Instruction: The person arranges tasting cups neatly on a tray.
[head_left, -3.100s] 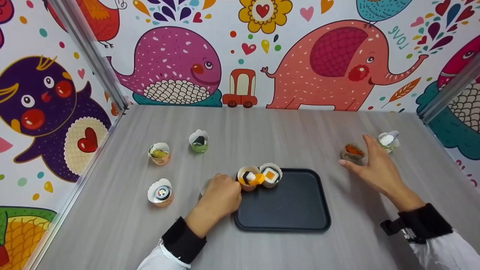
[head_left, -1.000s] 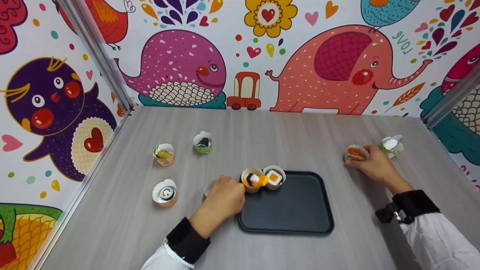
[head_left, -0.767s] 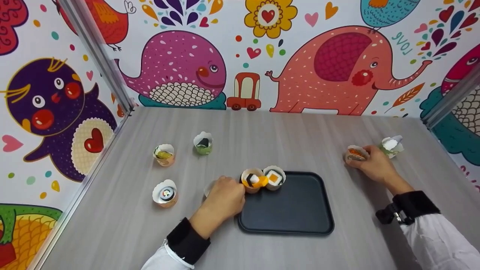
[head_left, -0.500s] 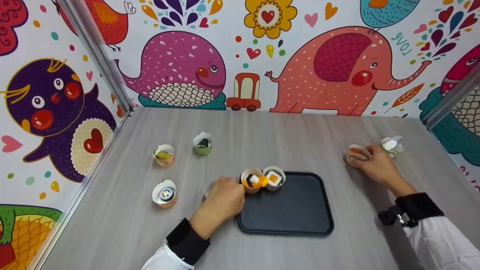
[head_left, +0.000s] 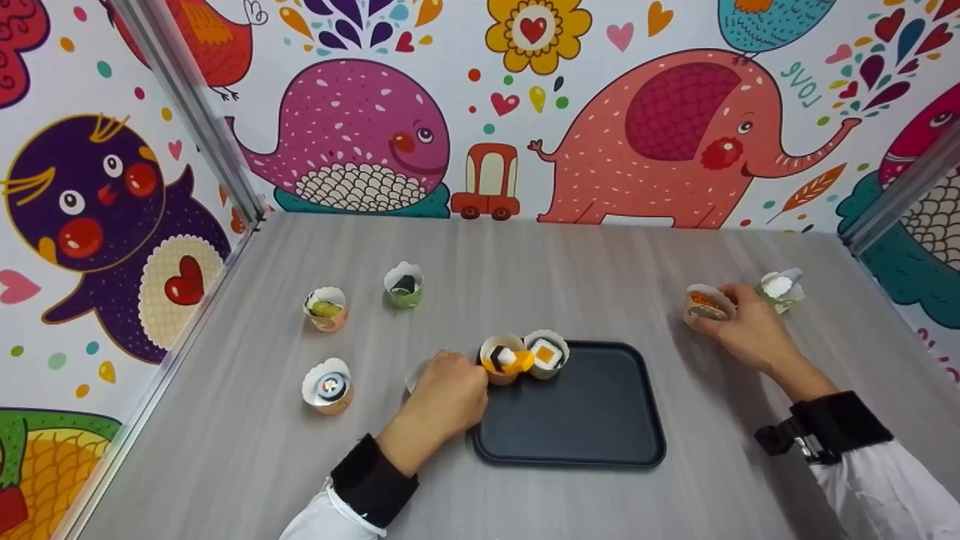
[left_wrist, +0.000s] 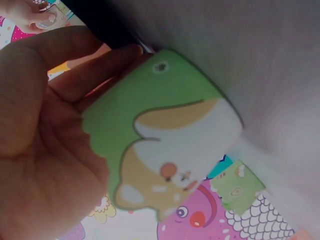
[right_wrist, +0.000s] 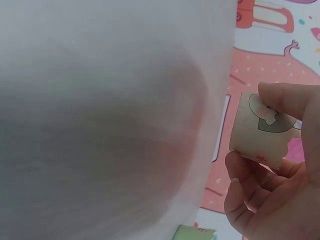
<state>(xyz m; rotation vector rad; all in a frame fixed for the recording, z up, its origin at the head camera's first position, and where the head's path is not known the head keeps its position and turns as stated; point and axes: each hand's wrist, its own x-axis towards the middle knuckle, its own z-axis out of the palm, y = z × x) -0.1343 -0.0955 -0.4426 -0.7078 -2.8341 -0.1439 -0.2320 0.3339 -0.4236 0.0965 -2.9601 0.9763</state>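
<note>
My right hand (head_left: pixel 752 330) holds a paper cup (head_left: pixel 705 309) with an orange-topped sushi piece inside, pinched between thumb and fingers. In the right wrist view its cartoon-printed side (right_wrist: pixel 262 130) faces the camera. My left hand (head_left: pixel 448 390) has curled fingers at the left rim of a black tray (head_left: pixel 566 427); the fingertips are mostly hidden. Beside that hand, a green paper cup with a corgi print (left_wrist: pixel 175 135) stands close to the palm; only its pale rim (head_left: pixel 415 375) shows in the head view. Two cups, one with shrimp-like sushi (head_left: pixel 506 360), one with a square roll (head_left: pixel 547 356), occupy the tray's upper left.
To the left stand cups with yellow-green filling (head_left: pixel 326 310), a round roll (head_left: pixel 328 386) and a dark-wrapped piece (head_left: pixel 404 286). A green cup with white filling (head_left: pixel 781 289) is just behind my right hand. Printed panels with metal posts (head_left: pixel 187 105) border the table.
Three seconds ago my right hand was spread beside the orange-topped cup; now it grips that cup, which has tilted slightly. My left hand has kept its place by the tray.
</note>
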